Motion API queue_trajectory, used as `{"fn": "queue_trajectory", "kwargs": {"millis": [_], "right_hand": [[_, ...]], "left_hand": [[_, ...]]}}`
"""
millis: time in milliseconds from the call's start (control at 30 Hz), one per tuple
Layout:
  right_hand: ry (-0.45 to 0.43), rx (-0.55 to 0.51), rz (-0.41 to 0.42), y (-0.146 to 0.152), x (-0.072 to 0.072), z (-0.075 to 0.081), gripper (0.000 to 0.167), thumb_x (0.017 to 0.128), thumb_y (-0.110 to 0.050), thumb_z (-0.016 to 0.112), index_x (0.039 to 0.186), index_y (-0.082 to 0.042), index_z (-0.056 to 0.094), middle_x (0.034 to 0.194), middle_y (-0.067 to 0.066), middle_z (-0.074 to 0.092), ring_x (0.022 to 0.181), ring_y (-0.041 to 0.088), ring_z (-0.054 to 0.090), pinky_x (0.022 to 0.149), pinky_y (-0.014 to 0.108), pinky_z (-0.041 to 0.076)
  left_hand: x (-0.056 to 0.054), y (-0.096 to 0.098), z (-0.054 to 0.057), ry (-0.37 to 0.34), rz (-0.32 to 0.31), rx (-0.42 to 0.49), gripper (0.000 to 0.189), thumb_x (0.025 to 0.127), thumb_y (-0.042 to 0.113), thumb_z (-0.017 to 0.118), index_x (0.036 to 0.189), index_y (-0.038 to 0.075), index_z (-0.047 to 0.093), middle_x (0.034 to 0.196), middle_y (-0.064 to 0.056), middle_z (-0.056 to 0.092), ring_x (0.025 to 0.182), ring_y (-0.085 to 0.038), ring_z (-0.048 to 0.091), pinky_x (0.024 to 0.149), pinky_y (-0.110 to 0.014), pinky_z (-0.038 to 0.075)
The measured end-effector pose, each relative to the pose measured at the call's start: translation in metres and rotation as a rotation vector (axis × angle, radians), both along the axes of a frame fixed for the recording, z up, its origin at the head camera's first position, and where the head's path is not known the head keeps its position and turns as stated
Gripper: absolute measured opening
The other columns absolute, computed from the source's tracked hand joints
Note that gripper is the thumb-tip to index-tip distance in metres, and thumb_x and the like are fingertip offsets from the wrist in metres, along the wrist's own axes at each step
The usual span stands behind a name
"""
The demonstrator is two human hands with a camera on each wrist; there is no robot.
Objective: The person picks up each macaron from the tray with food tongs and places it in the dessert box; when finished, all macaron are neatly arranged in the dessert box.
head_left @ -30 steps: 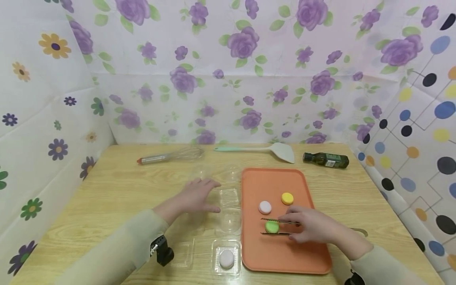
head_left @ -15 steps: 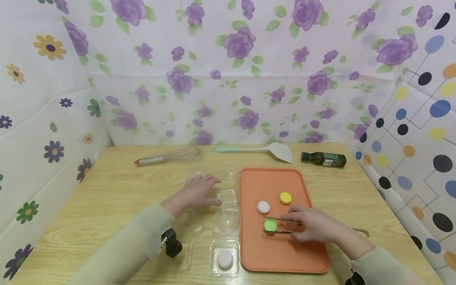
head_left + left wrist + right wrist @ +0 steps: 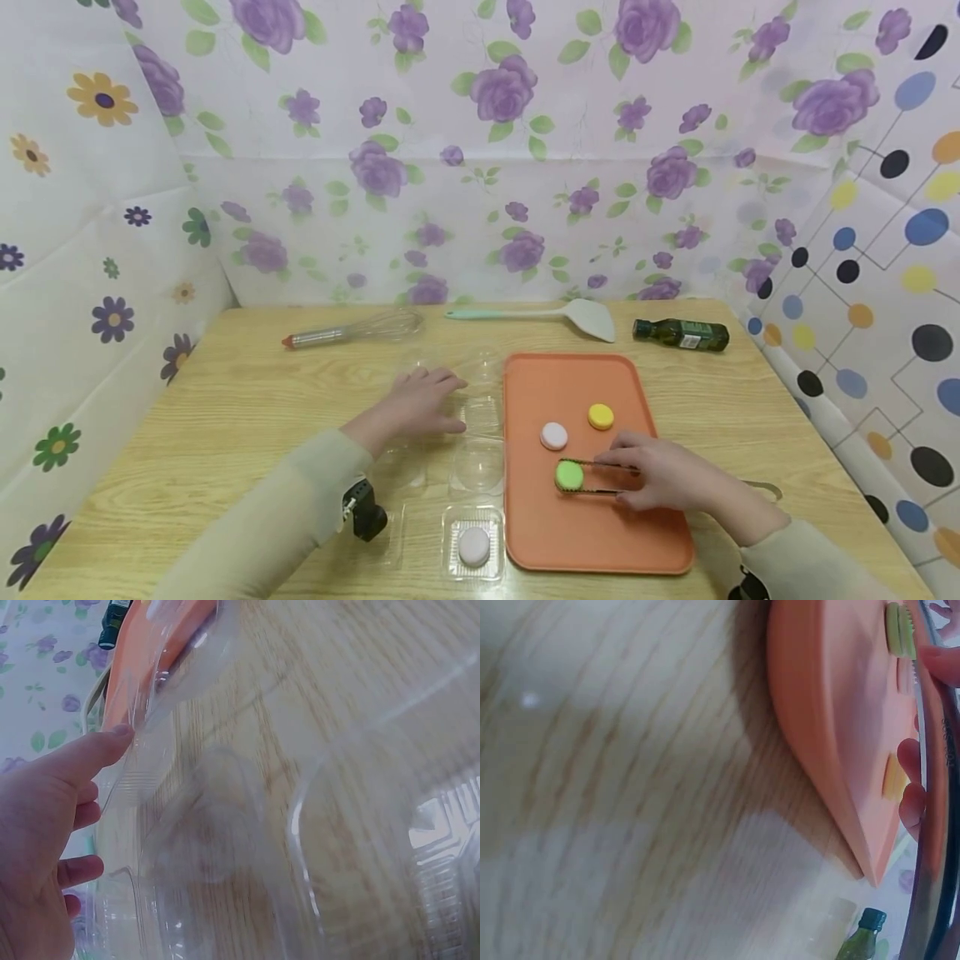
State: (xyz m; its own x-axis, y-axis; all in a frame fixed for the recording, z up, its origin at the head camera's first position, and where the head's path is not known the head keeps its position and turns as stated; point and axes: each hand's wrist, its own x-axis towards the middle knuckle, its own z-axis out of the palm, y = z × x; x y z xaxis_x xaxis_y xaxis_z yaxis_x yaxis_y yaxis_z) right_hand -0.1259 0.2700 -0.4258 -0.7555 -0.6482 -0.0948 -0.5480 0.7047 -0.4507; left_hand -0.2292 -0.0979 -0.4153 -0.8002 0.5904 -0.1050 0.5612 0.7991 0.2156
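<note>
My right hand (image 3: pixel 663 475) holds metal tongs (image 3: pixel 936 825) low over the orange tray (image 3: pixel 592 542). The tips of the tongs lie on either side of a green macaron (image 3: pixel 569 476), apparently touching it. Farther up the tray sit a pale pink macaron (image 3: pixel 554 436) and a yellow macaron (image 3: pixel 601 417). My left hand (image 3: pixel 420 404) hovers with fingers spread over clear plastic containers (image 3: pixel 478 467). In the left wrist view, its thumb meets the edge of one clear container (image 3: pixel 142 769). Nearer me, a pale macaron (image 3: pixel 474 547) sits in a small clear tray (image 3: pixel 450 567).
Along the back of the wooden table (image 3: pixel 247 408) lie a whisk (image 3: pixel 352 331), a spatula (image 3: pixel 588 318) and a dark green bottle (image 3: pixel 681 335). More clear packaging (image 3: pixel 390 533) lies beneath my left forearm. Patterned cloth (image 3: pixel 450 192) walls in the table.
The tongs' arms have drawn closer in around the green macaron. My left hand has barely moved. The whole view has shifted slightly.
</note>
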Motion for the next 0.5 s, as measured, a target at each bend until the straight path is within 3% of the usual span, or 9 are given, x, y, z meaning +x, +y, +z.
{"fn": "queue_trajectory", "kwargs": {"millis": [267,500], "right_hand": [[0.013,0.002,0.013,0.0,-0.003,-0.004,0.04,0.082,-0.026,0.071,0.12,-0.018,0.064,0.103,-0.008,0.052,0.078,0.007,0.048,0.064,0.022,0.041],[0.059,-0.019,0.017,-0.011,-0.009,0.003,0.039,0.082,-0.023,0.071,0.119,-0.015,0.064,0.107,-0.004,0.053,0.076,0.009,0.049,0.063,0.023,0.042]], "left_hand": [[-0.001,-0.001,-0.002,0.003,0.004,-0.012,0.071,0.079,0.05,0.067,0.139,0.02,0.044,0.139,-0.001,0.044,0.122,-0.029,0.04,0.094,-0.049,0.032],[-0.004,0.001,-0.003,-0.003,0.009,-0.03,0.07,0.079,0.05,0.066,0.14,0.021,0.044,0.14,0.0,0.043,0.123,-0.028,0.039,0.094,-0.048,0.031]]}}
